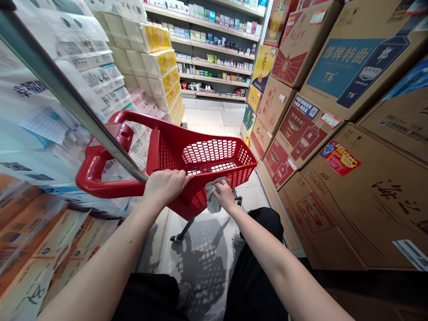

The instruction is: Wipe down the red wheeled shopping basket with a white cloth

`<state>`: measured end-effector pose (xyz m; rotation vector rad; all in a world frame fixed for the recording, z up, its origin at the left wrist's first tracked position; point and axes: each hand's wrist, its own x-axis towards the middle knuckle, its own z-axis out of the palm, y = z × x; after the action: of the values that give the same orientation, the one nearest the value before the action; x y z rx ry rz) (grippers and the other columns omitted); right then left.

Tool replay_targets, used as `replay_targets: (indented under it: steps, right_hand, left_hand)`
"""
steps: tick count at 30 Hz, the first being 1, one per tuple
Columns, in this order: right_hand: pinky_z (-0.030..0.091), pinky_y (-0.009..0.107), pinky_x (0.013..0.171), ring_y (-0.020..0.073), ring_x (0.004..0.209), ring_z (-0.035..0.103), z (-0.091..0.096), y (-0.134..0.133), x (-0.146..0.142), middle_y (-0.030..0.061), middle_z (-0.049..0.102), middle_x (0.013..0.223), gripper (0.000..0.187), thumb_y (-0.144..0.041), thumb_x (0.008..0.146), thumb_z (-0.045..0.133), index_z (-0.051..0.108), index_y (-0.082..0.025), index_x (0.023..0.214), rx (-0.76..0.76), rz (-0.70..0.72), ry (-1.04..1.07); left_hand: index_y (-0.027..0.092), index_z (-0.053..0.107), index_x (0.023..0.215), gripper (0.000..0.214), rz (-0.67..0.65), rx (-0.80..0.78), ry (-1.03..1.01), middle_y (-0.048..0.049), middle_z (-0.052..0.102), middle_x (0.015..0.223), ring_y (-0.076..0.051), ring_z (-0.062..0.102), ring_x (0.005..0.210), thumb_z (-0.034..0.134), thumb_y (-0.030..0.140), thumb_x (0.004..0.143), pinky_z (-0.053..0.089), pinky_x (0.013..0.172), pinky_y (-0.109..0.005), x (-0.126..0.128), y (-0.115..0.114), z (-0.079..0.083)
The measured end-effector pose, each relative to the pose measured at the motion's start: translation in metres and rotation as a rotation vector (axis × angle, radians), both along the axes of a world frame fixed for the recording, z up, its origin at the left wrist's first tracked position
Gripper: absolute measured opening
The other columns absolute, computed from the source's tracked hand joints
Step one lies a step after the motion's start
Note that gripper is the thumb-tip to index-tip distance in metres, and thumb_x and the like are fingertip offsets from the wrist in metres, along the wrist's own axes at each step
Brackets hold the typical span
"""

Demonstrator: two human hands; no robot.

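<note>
Red plastic shopping basket (169, 145) sits on a wheeled stand in a narrow shop aisle, just in front of the person's legs, with its long looped handle (95, 178) reaching toward the left. Along the right side of the aisle, cardboard liquor cartons (334, 147) form a tall stack printed with Chinese lettering and bottle pictures. On the left, plastic-wrapped paper goods (53, 111) fill the side of the view, with a metal rail (76, 100) slanting across in front of them, and packs with yellow labels (157, 58) are piled farther along. Far ahead stand shelves of small boxed and bottled goods (217, 53). Pale floor tiles (203, 116) run between the stacks and carry the basket's mesh shadow (203, 263).

The two hands are apart but close together, both on the basket. The left hand (163, 187) clamps over the top rim, its fingers curled across the edge. Just to its right, the right hand (224, 194) closes around a crumpled grey cloth (211, 198), pressing it against the basket's red mesh side. Below the basket, a dark caster (178, 238) rests on the tiles, beside the person's black trousers (257, 267).
</note>
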<state>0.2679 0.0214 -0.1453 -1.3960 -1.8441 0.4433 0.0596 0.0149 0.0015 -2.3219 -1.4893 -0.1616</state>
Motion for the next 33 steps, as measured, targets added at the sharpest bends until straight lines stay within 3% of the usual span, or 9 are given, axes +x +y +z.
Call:
replay_targets:
  steps: [4,9,11,16,21,29,33]
  right_hand:
    - [0.045,0.027,0.087,0.0175,0.095,0.056,-0.006,0.001,0.021,0.005,0.057,0.104,0.02,-0.022,0.081,0.054,0.067,-0.021,0.097,-0.001,-0.052,0.092]
    - [0.043,0.031,0.086,0.0197,0.089,0.056,-0.021,0.004,0.051,0.008,0.057,0.096,0.027,-0.022,0.081,0.046,0.066,-0.016,0.099,-0.035,-0.483,0.246]
    - [0.043,0.031,0.087,0.0197,0.09,0.055,-0.025,0.01,0.056,0.0085,0.056,0.098,0.028,-0.022,0.081,0.045,0.065,-0.016,0.1,-0.007,-0.529,0.258]
    - [0.043,0.027,0.086,0.0178,0.091,0.056,-0.02,0.02,0.064,0.0071,0.056,0.1,0.025,-0.022,0.081,0.048,0.067,-0.018,0.096,0.012,-0.405,0.217]
    - [0.044,0.027,0.086,0.0167,0.089,0.056,-0.008,0.01,0.073,0.0049,0.055,0.097,0.024,-0.022,0.081,0.051,0.068,-0.02,0.098,0.02,-0.252,0.166]
    - [0.044,0.029,0.088,0.0176,0.094,0.055,-0.006,0.011,0.047,0.006,0.053,0.103,0.027,-0.016,0.081,0.048,0.067,-0.021,0.1,0.017,-0.248,0.115]
    - [0.045,0.027,0.084,0.0167,0.089,0.056,-0.005,0.007,0.056,0.0046,0.054,0.096,0.022,-0.021,0.081,0.051,0.068,-0.021,0.095,0.014,-0.153,0.093]
  left_hand:
    - [0.013,0.064,0.082,0.058,0.012,0.022,-0.005,-0.0156,0.067,0.074,-0.032,0.063,0.072,0.026,0.056,0.09,0.033,0.059,-0.034,-0.001,0.0,0.0]
    - [0.014,0.065,0.082,0.059,0.013,0.026,0.011,-0.0158,0.067,0.076,-0.032,0.063,0.074,0.026,0.057,0.089,0.032,0.06,-0.035,-0.007,0.001,-0.003]
    - [0.014,0.065,0.082,0.058,0.011,0.024,0.025,-0.0153,0.068,0.076,-0.032,0.063,0.074,0.025,0.057,0.089,0.032,0.06,-0.035,-0.009,0.001,-0.004]
    - [0.015,0.063,0.081,0.056,0.014,0.03,0.054,-0.0137,0.068,0.078,-0.031,0.063,0.073,0.025,0.056,0.09,0.031,0.058,-0.034,-0.01,0.002,-0.004]
    - [0.015,0.064,0.083,0.058,0.031,0.019,0.037,-0.0152,0.068,0.078,-0.031,0.063,0.074,0.026,0.057,0.089,0.033,0.06,-0.034,-0.009,0.002,-0.002]
    - [0.014,0.066,0.084,0.061,0.044,0.005,0.027,-0.0162,0.069,0.08,-0.031,0.064,0.076,0.024,0.058,0.089,0.035,0.06,-0.035,-0.004,-0.002,0.001]
    - [0.014,0.066,0.085,0.061,0.046,0.0,0.013,-0.0168,0.069,0.08,-0.031,0.064,0.076,0.024,0.059,0.089,0.035,0.062,-0.035,-0.006,-0.002,0.001]
